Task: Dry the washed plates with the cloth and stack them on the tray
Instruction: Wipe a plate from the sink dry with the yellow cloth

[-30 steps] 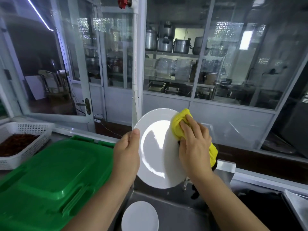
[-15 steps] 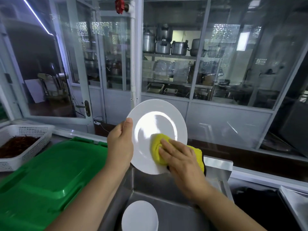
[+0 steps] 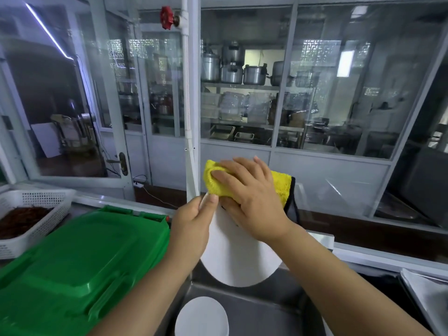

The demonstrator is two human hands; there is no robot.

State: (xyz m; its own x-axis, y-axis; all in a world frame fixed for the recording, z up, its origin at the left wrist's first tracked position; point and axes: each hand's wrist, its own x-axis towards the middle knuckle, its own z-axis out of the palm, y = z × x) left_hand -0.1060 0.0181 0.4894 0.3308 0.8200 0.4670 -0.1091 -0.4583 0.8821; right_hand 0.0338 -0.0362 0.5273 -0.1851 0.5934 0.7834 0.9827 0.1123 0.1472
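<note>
Left of the left grip, a big green lid (image 3: 72, 265) covers most of the tabletop (image 3: 92, 200), its raised panel tilting down toward the camera. Further left of that grip stands a white perforated basket (image 3: 36, 202) holding something dark reddish-brown. Below both grips is a steel sink (image 3: 266, 309), and in its bottom lies a small white plate (image 3: 201, 317), flat and apart from the one being held.

Between the two grips is the white plate (image 3: 238, 260), held up on edge over the sink with its plain back toward the camera; its upper part is hidden behind the right grip and the cloth. The left hand (image 3: 191, 224) is closed on the plate's left rim, thumb lying on the near face and fingers curled behind it.

The yellow cloth (image 3: 281, 185), edged in black, is bunched over the top of the plate. The right hand (image 3: 247, 200) grips the cloth, fingers spread across it and pressing it against the plate, while a loose corner hangs to the right of that grip.

Beyond both grips runs a glass partition (image 3: 339, 93), with metal pots (image 3: 232, 69) on shelves behind it. Above the grips a white pipe (image 3: 188, 105) carries a red valve wheel (image 3: 166, 17).
</note>
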